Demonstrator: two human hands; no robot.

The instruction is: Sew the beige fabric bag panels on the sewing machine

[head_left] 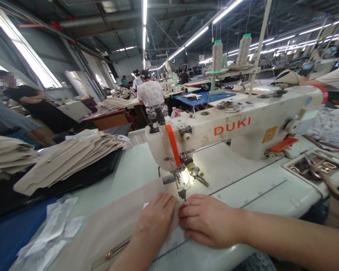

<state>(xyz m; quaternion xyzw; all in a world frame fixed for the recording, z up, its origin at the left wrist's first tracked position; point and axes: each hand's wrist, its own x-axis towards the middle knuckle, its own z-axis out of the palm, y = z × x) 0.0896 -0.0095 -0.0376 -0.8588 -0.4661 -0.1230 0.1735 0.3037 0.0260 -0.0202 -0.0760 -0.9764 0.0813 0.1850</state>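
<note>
Both hands lie flat, holding nothing tight. The left hand (155, 220) and right hand (207, 222) press the tan cloth (110, 226) at the bottom middle. Fingers sit near the needle (183, 184); a slip could poke them.

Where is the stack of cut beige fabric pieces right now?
In the head view, the stack of beige pieces lies on the table's left side, left of the sewing machine and beyond the left hand.
</note>
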